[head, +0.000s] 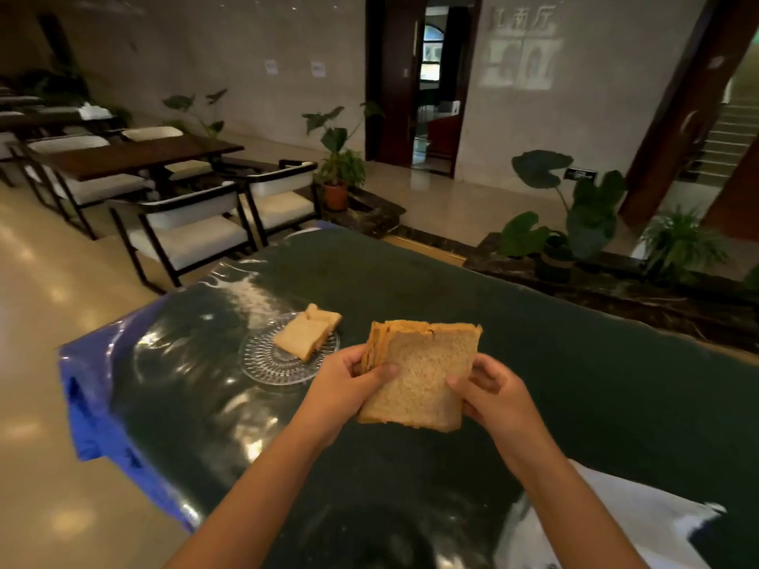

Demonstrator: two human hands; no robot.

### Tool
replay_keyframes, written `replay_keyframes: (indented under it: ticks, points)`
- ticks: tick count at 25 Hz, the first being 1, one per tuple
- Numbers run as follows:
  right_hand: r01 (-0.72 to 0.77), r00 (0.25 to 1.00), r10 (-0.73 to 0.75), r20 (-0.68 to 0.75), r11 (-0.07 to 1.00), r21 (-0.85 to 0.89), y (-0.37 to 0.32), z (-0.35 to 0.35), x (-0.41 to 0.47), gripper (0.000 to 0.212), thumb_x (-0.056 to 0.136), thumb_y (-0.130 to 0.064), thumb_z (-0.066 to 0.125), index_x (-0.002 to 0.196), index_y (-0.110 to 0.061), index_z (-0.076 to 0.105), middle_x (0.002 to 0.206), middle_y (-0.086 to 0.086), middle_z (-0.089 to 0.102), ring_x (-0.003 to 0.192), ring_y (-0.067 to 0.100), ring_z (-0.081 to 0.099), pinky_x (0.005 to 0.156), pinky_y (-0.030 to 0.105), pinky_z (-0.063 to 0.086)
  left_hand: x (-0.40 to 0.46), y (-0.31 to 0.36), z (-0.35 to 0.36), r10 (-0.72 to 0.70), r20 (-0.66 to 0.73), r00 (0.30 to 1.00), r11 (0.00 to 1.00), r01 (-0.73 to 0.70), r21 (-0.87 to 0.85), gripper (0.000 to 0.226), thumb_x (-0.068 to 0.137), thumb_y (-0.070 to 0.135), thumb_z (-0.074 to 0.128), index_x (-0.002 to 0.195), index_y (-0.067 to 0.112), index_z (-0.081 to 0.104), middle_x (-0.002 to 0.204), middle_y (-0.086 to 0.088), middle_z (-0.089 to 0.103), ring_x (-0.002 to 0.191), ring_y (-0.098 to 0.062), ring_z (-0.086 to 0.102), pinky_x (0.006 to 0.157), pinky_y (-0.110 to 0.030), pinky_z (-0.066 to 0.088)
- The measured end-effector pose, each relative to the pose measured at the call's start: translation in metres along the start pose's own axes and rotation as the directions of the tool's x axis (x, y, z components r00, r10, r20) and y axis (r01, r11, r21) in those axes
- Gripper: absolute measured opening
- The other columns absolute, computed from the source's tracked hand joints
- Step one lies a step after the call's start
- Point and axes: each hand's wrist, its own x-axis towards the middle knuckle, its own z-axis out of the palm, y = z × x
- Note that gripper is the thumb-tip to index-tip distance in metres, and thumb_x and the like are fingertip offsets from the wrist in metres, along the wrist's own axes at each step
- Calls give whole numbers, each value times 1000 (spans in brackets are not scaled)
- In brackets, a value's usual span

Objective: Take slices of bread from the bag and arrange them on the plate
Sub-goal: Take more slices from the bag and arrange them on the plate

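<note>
While both hands hold a stack of bread slices (419, 379) up over the dark counter (575, 363), the glass plate (271, 363) waits just to the left. The left hand (349, 384) grips the left edge of the stack, with its thumb pressed on the front slice and its fingers behind. The right hand (488, 396) pinches the right edge, thumb in front too. It looks like the thumbs are trying to peel the front slice away from the rest.

Two slices (308, 330) already lie on the plate, one partly on top of the other, at the far side. The near side of the plate is bare. A white thing at the bottom right may be the bag (616, 519), but I cannot tell for sure.

What could go wrong? Bread is soft, so a hard squeeze could dent or tear it. If two slices stick together, both could come off at once. If one hand lets go while the other holds only an edge, the stack could fan out and slices could fall on the counter. The slices on the plate sit near its far rim, so a bump from a new slice could push one off.
</note>
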Motion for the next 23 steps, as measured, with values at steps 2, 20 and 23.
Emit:
replay_keyframes:
  ticks: [2,20,23]
  points:
    - [-11,1000,11,-13,1000,24,20,52,12,22,79,-15,67,96,-28,65,90,-10,74,87,10,69,65,25,56,2,-6,-52,-48,-40,998,998,50,40,17,81,8,67,76,23,74,73,5,75,72,-11,70,61,-24,57]
    - [-232,935,279,-218,948,217,110,242,176,20,81,-8,64,94,-24,60,97,1,68,89,19,66,67,36,57,160,-76,-248,-267,-88,960,885,280,373,13,80,24,69,91,19,67,89,-2,70,82,-16,67,72,-32,58]
    - [-286,910,339,-237,930,232,122,250,209,20,81,-8,63,96,-22,60,96,1,67,89,20,66,66,37,57,196,-95,-263,-334,-59,941,858,329,393,21,80,25,68,100,23,65,91,7,67,86,-12,65,73,-30,57]
